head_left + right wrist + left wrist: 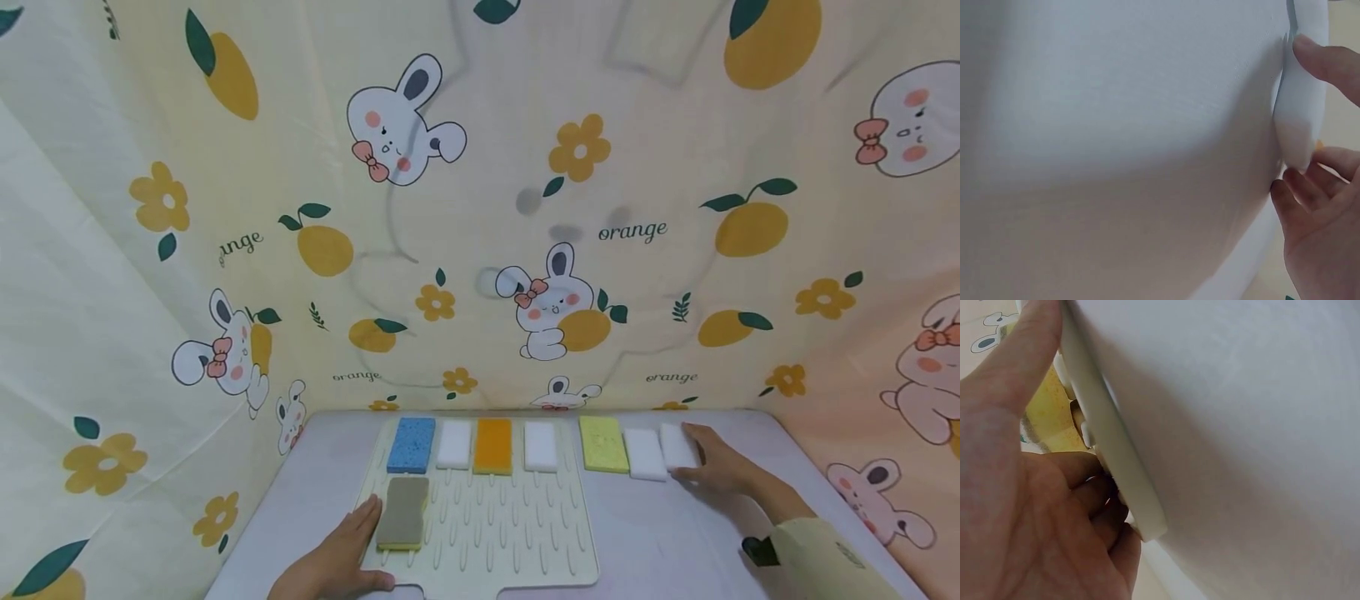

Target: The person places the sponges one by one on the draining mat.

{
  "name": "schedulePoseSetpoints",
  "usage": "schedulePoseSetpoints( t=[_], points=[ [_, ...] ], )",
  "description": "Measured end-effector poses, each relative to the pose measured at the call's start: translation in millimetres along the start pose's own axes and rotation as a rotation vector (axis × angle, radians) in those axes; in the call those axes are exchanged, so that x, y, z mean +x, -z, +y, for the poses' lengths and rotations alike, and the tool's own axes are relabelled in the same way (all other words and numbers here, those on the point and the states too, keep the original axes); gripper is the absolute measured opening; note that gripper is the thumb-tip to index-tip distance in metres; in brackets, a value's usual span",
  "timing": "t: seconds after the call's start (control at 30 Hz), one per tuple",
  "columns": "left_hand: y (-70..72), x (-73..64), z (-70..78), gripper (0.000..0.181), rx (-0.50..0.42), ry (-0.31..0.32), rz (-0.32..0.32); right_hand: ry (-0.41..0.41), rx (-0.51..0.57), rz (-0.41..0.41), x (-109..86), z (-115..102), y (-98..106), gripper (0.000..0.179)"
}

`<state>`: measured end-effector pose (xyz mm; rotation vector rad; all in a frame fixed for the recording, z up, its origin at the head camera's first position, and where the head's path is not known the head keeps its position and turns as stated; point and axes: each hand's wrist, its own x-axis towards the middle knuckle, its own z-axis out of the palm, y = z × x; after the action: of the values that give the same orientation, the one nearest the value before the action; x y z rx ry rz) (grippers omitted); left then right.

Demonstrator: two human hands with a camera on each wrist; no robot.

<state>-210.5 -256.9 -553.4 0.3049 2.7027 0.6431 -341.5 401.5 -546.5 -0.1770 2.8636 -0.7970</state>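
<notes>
My left hand (339, 546) holds the front left corner of a cream ribbed drainer board (540, 533), its fingers along the left edge and its thumb at the front edge. Beside those fingers a grey-topped yellow scouring sponge (402, 512) lies on the board; its yellow side (1054, 412) shows in the left wrist view. Off to the far right, my right hand (716, 460) grips a white sponge (677, 447) lying on the table. In the right wrist view, the thumb and fingertips meet the edges of this white sponge (1300, 119).
Along the board's back row lie a blue sponge (412, 445), a white sponge (453, 443), an orange sponge (492, 446) and another white sponge (541, 446). Right of the board are a yellow-green sponge (603, 443) and a white one (646, 454). A printed curtain (480, 350) encloses the table.
</notes>
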Motion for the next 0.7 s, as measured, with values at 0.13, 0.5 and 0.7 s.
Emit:
schedulePoseSetpoints(
  t=[0.13,0.5,0.7],
  points=[
    [-1.6,0.9,-1.1,0.125,0.004,0.014,0.006,-0.004,-0.008,0.037,-1.5,2.3,0.8,0.126],
    [2.7,-4.4,3.1,0.126,0.005,-0.020,0.025,0.000,0.027,0.158,-10.1,-6.5,5.4,0.131],
    [3.5,-6.5,5.6,0.125,0.007,-0.031,0.030,0.055,0.029,0.227,-14.2,-18.5,1.1,0.125]
  ],
)
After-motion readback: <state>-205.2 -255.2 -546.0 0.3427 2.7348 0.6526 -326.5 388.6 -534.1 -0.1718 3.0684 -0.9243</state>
